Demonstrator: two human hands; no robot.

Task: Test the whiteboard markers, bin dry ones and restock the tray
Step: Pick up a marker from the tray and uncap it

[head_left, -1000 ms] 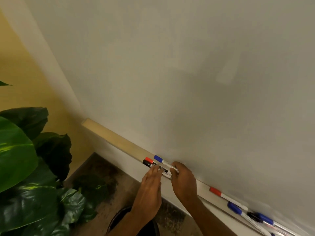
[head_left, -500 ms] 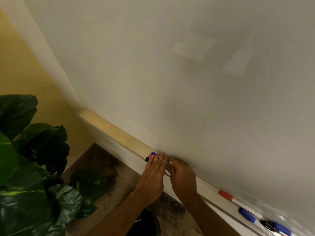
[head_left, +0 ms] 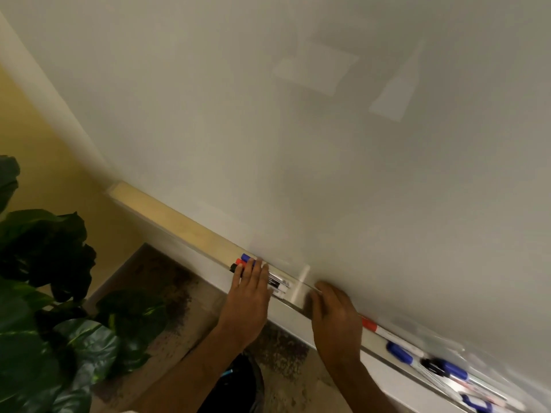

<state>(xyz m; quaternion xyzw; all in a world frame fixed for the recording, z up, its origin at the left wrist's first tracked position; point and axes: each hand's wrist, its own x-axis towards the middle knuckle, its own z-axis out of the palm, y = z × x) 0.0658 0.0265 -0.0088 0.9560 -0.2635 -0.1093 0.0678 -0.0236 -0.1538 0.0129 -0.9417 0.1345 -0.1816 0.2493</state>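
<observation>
Head: left fingers (head_left: 254, 272) flat over markers (head_left: 278, 283) (caps poking out) in tray (head_left: 167, 210).

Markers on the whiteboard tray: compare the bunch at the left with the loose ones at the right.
The left bunch of three white markers lies side by side, caps aligned; the right loose markers are scattered. The left hand partly covers the bunch; the loose ones lie uncovered. Both sit capped on the whiteboard tray.
</observation>
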